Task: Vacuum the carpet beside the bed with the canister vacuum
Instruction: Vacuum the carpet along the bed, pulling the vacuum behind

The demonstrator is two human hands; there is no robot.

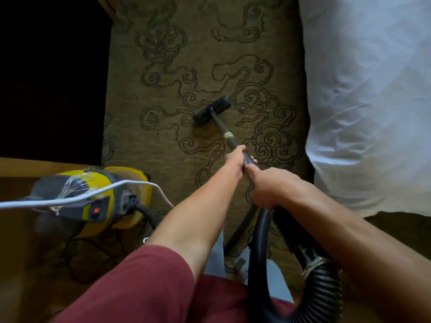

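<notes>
An olive carpet point(177, 57) with dark swirl patterns runs between dark furniture on the left and the bed point(368, 94) with white bedding on the right. The black floor nozzle point(211, 111) lies flat on the carpet at mid-frame, at the end of a black wand point(225, 131). My left hand point(234, 160) grips the wand farther down. My right hand point(271, 186) grips it just behind the left, where the ribbed black hose point(258, 248) begins. The yellow and grey canister vacuum point(98, 201) stands at the lower left, its red switch lit.
A white power cord point(70, 200) stretches across the canister top from the left edge. Dark furniture point(51, 78) fills the upper left. The hose loops down by my legs at the lower right. A wooden floor strip point(23, 166) borders the carpet at left.
</notes>
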